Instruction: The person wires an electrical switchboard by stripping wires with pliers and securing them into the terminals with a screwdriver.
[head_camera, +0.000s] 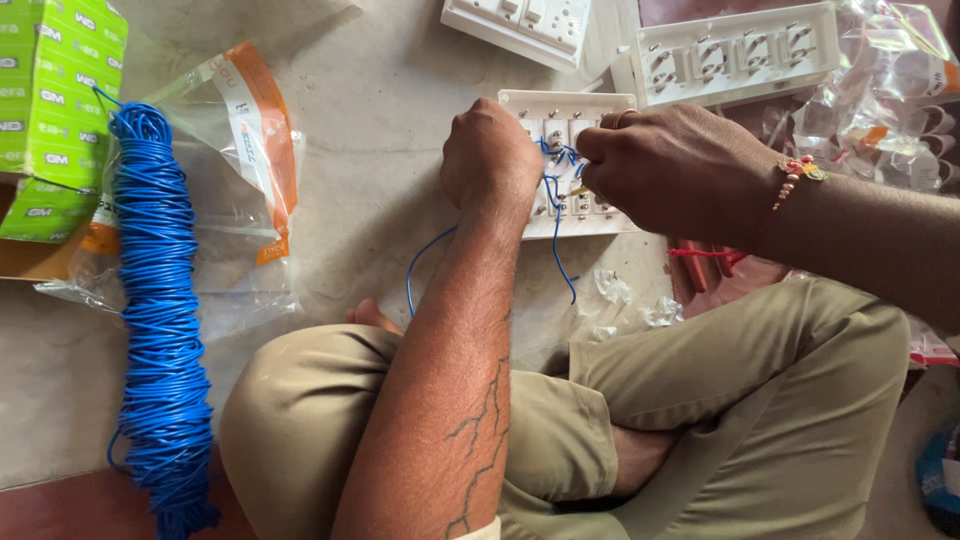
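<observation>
A white switch plate (590, 218) lies back side up on the floor in front of my crossed legs. My left hand (490, 155) is closed in a fist over its left part, holding it. My right hand (670, 165), with a beaded bracelet at the wrist, pinches thin blue wires (556, 195) at the plate's terminals; what its fingertips grip is hidden. Loose ends of the blue wire (420, 262) trail down toward my knee.
A long coil of blue wire (155, 320) lies at the left on a clear plastic bag (240, 150) with orange print. A green box (55, 110) sits far left. Two more white switch plates (735, 50) (520, 25) and crumpled plastic wrappers (880, 100) lie beyond.
</observation>
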